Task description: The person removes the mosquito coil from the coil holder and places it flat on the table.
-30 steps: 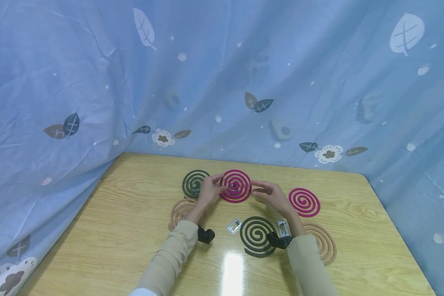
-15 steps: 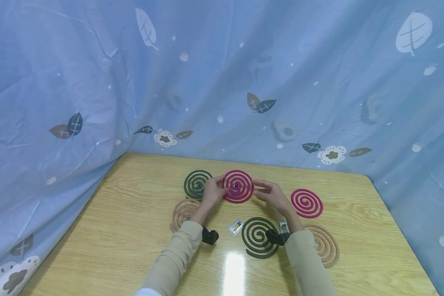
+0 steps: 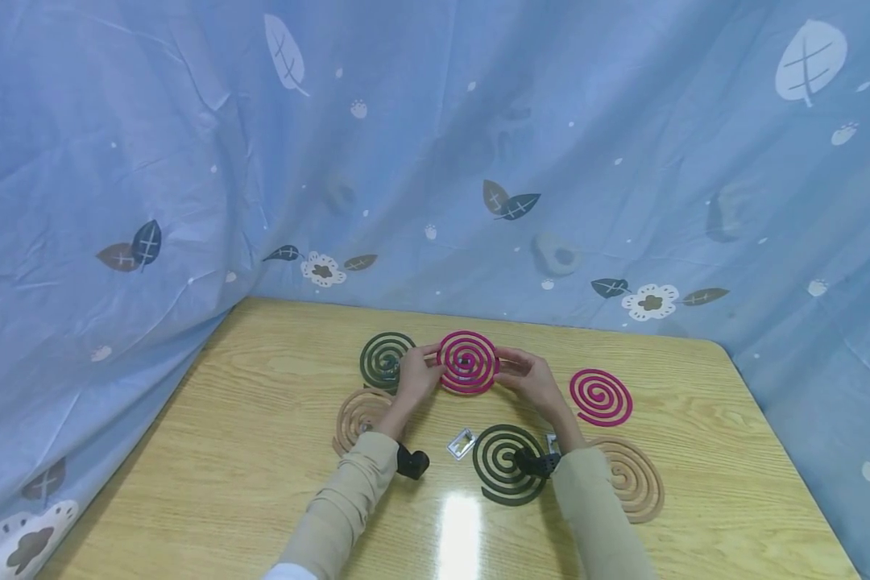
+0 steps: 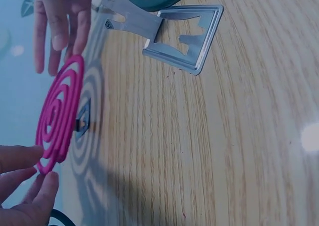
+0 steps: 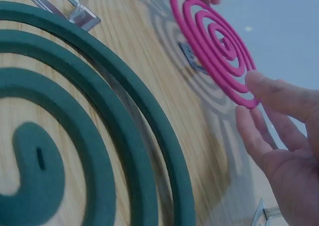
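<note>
A pink mosquito coil [image 3: 467,362] is held raised over the far middle of the table, its shadow falling on the wood in both wrist views. My left hand [image 3: 418,374] pinches its left edge between thumb and fingers. At the opposite edge my right hand [image 3: 535,383] has its thumb and fingertips on the rim. A small metal coil stand [image 5: 192,59] lies behind and below the pink coil, mostly covered by it in the head view. Closer to me is a dark green coil [image 3: 507,465], partly under the right wrist camera, with a metal stand [image 4: 184,39] beside it.
To the left lie another dark green coil [image 3: 386,358] and a tan coil [image 3: 355,415], both partly behind the left hand and arm. A second pink coil [image 3: 600,397] and a tan coil [image 3: 636,479] lie to the right. A blue patterned curtain [image 3: 435,161] hangs behind the table.
Both hands and the pink coil have stayed almost in place, the coil shifting slightly right and up. The head view has turned a little.
</note>
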Tool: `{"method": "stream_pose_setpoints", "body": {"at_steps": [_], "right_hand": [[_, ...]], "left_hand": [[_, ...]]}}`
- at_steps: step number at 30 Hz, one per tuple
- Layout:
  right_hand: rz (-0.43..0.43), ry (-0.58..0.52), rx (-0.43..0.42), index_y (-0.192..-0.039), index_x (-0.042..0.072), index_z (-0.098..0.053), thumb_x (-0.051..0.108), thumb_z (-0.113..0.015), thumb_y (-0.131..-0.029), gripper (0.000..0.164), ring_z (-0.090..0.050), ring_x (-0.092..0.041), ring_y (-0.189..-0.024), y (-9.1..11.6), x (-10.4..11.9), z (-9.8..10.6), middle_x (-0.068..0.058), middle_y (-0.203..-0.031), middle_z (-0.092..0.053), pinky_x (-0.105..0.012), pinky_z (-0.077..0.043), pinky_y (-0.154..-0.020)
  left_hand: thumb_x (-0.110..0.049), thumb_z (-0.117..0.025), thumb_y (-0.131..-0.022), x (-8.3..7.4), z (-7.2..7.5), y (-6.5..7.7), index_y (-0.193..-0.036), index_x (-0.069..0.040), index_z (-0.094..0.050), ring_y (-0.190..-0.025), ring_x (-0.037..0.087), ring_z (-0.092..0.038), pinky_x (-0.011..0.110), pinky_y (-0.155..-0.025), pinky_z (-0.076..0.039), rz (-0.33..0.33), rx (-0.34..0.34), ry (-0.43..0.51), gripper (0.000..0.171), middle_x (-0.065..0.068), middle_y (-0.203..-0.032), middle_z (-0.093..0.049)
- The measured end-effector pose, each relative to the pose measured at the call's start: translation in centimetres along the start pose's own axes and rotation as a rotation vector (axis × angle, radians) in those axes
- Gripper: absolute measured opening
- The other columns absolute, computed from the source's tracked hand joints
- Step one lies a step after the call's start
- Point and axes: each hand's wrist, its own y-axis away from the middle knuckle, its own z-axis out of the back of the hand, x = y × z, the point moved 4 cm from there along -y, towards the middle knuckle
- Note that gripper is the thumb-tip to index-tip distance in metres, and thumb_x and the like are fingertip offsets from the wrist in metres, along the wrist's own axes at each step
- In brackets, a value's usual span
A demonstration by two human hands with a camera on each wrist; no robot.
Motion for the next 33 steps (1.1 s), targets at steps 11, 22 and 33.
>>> {"method": "stream_pose_setpoints", "body": {"at_steps": [11, 22, 33], "right_hand": [[0.006, -0.035, -0.036, -0.131, -0.012, -0.048, -0.016, -0.064, -0.081, 0.053, -0.05, -0.043, -0.121, 0.0, 0.8, -0.4, -0.032, -0.133, -0.048, -0.025, -0.051, -0.094], [0.003, 0.019, -0.028, -0.132, -0.01, -0.049, -0.009, -0.067, -0.083, 0.052, -0.057, -0.041, -0.112, 0.2, 1.0, 0.6, -0.033, -0.123, -0.056, -0.02, -0.054, -0.086], [-0.017, 0.077, 0.038, -0.132, -0.006, -0.053, 0.001, -0.072, -0.083, 0.053, -0.065, -0.019, -0.1, 1.2, 0.9, 2.1, -0.028, -0.119, -0.06, -0.018, -0.054, -0.083]], "left_hand": [[0.018, -0.061, -0.081, -0.2, 0.2, 0.1, -0.119, 0.014, -0.059, -0.096, 0.038, -0.066, 0.032, -0.076, -0.06, -0.018, -0.024, 0.019, 0.038, 0.03, -0.111, -0.063], [0.012, -0.066, -0.082, -0.1, 0.5, 0.3, -0.119, 0.011, -0.06, -0.095, 0.036, -0.067, 0.034, -0.075, -0.06, -0.008, 0.019, 0.028, 0.037, 0.028, -0.112, -0.064], [0.011, -0.068, -0.081, 0.0, 0.5, 0.8, -0.121, 0.01, -0.059, -0.099, 0.037, -0.066, 0.036, -0.079, -0.059, -0.004, 0.096, 0.092, 0.041, 0.027, -0.116, -0.062]]}}
